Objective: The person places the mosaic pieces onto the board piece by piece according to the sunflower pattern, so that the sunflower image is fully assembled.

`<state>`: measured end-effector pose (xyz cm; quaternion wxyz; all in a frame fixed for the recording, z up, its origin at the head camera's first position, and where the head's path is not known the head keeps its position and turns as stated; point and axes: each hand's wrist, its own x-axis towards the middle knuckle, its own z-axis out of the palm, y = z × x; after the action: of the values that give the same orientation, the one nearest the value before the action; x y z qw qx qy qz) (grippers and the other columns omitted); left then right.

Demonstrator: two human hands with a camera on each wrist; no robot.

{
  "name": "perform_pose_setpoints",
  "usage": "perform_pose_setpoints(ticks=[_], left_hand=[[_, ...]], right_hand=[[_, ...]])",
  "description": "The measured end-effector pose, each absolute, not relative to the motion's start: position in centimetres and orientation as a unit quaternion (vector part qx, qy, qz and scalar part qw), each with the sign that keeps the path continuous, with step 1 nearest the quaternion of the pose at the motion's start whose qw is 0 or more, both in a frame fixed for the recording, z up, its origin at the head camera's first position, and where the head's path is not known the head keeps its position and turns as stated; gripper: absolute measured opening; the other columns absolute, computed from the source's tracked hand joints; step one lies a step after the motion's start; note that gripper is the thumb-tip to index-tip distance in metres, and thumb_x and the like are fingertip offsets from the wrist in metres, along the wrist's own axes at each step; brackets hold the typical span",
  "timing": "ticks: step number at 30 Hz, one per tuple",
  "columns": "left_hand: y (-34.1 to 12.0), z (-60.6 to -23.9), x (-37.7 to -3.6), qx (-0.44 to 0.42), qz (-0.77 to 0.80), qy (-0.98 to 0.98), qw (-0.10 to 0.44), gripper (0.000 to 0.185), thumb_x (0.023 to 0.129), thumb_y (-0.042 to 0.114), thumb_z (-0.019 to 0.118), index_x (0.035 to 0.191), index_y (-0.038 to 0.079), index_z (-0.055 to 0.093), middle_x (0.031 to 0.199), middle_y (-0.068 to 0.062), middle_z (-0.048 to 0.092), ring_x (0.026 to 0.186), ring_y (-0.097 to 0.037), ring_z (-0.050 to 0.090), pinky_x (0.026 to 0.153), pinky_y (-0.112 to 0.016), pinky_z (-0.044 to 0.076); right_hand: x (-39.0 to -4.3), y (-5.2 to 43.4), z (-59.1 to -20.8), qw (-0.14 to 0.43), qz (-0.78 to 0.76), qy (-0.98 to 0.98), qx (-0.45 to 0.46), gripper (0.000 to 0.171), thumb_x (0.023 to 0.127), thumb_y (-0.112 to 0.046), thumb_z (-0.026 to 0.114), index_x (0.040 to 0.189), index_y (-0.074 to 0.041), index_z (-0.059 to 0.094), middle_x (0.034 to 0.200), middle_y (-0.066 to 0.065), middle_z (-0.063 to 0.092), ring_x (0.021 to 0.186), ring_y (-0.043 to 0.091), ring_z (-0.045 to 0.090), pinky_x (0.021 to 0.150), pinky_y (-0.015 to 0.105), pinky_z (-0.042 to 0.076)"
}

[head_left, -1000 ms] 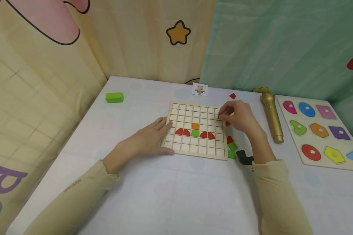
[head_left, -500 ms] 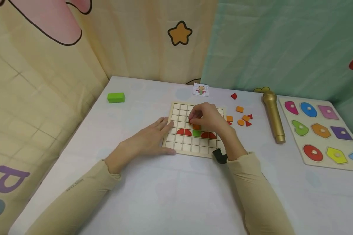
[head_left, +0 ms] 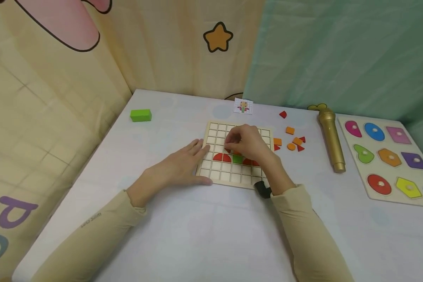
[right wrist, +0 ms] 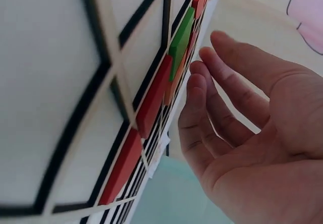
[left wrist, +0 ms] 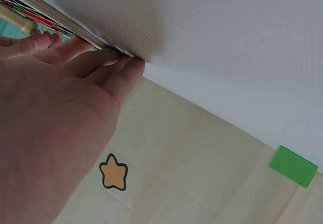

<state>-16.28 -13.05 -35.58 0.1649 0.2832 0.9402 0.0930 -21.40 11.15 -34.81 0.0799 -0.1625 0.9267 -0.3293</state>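
A wooden grid board [head_left: 234, 185] lies on the table in the head view. Set in its cells are red quarter-circle pieces [head_left: 222, 157], a green square [head_left: 237, 159] and an orange square [head_left: 237, 153], partly covered by fingers. My left hand [head_left: 179, 166] rests against the board's left edge, fingers extended. Over the middle of the board, my right hand [head_left: 246, 141] has its fingertips at a small red piece [head_left: 227, 150], down at a cell left of the orange square. In the right wrist view that red piece [right wrist: 191, 43] is partly hidden behind the green square.
Orange squares [head_left: 290, 130], an orange disc [head_left: 291, 147] and red pieces [head_left: 283, 114] lie right of the board. A pattern card [head_left: 243, 106] is behind it. Farther right are a gold microphone [head_left: 332, 141] and a shape puzzle [head_left: 391, 156]. A green block [head_left: 141, 115] stands at the left.
My right hand has moved left from the board's right edge to its middle, bringing the small red piece, then lowered slightly. My left hand stays at the board's left edge.
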Motion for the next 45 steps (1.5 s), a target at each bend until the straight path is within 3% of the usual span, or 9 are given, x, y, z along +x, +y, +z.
perform_pose_setpoints(ticks=[7,13,18,22,32,40,45], left_hand=[[-12.9,-35.6,-16.5,0.283,0.09,0.94,0.166,0.115,0.091,0.076,0.064,0.17,0.007,0.016,0.176,-0.02,0.007,0.165,-0.035,0.006,0.131,-0.052,0.022],[-12.8,-35.8,-16.5,0.28,0.092,0.94,0.17,0.115,0.09,0.075,0.065,0.17,0.008,0.015,0.177,-0.019,0.006,0.165,-0.035,0.005,0.131,-0.052,0.021],[-12.7,-36.0,-16.5,0.28,0.092,0.94,0.17,0.116,0.09,0.075,0.066,0.17,0.008,0.015,0.177,-0.019,0.006,0.165,-0.035,0.005,0.131,-0.052,0.022],[-12.6,-36.1,-16.5,0.281,0.086,0.941,0.168,0.116,0.09,0.075,0.066,0.17,0.008,0.015,0.177,-0.019,0.007,0.165,-0.035,0.005,0.131,-0.052,0.022],[-12.8,-35.7,-16.4,0.277,0.084,0.942,0.169,0.117,0.089,0.074,0.067,0.169,0.007,0.016,0.177,-0.018,0.007,0.165,-0.035,0.005,0.131,-0.052,0.023],[-12.8,-35.8,-16.5,0.277,0.085,0.942,0.169,0.117,0.089,0.075,0.067,0.17,0.008,0.015,0.177,-0.018,0.006,0.165,-0.035,0.005,0.131,-0.052,0.022],[-12.8,-35.7,-16.5,0.278,0.089,0.941,0.169,0.117,0.089,0.074,0.068,0.17,0.008,0.015,0.177,-0.018,0.007,0.165,-0.036,0.005,0.131,-0.052,0.022]], right_hand=[[-21.1,10.5,-35.0,0.069,-0.304,0.936,-0.165,0.009,0.092,-0.013,0.084,0.09,-0.01,0.075,0.087,0.005,0.071,0.084,0.022,0.061,0.078,0.033,0.055],[-21.2,11.5,-34.5,0.067,-0.312,0.937,-0.145,0.01,0.096,-0.018,0.079,0.097,-0.008,0.076,0.093,0.007,0.072,0.089,0.025,0.061,0.083,0.036,0.056],[-21.4,14.4,-33.0,0.048,-0.325,0.938,-0.11,0.015,0.1,-0.019,0.074,0.104,-0.005,0.078,0.099,0.012,0.073,0.096,0.029,0.062,0.089,0.042,0.054],[-21.5,18.0,-32.1,0.025,-0.322,0.943,-0.086,0.017,0.1,-0.02,0.074,0.105,-0.005,0.079,0.1,0.014,0.075,0.096,0.03,0.064,0.085,0.043,0.052],[-21.5,24.8,-32.0,0.026,-0.316,0.948,0.007,0.031,0.102,-0.027,0.071,0.12,-0.003,0.074,0.121,0.022,0.071,0.1,0.034,0.065,0.073,0.031,0.052],[-21.8,25.9,-32.7,0.007,-0.344,0.929,0.134,0.047,0.106,-0.028,0.064,0.139,0.005,0.06,0.134,0.029,0.061,0.108,0.041,0.062,0.095,0.047,0.054],[-21.9,25.9,-33.4,0.018,-0.311,0.938,0.153,0.043,0.107,-0.023,0.061,0.135,0.009,0.06,0.132,0.032,0.059,0.105,0.041,0.059,0.09,0.047,0.054]])
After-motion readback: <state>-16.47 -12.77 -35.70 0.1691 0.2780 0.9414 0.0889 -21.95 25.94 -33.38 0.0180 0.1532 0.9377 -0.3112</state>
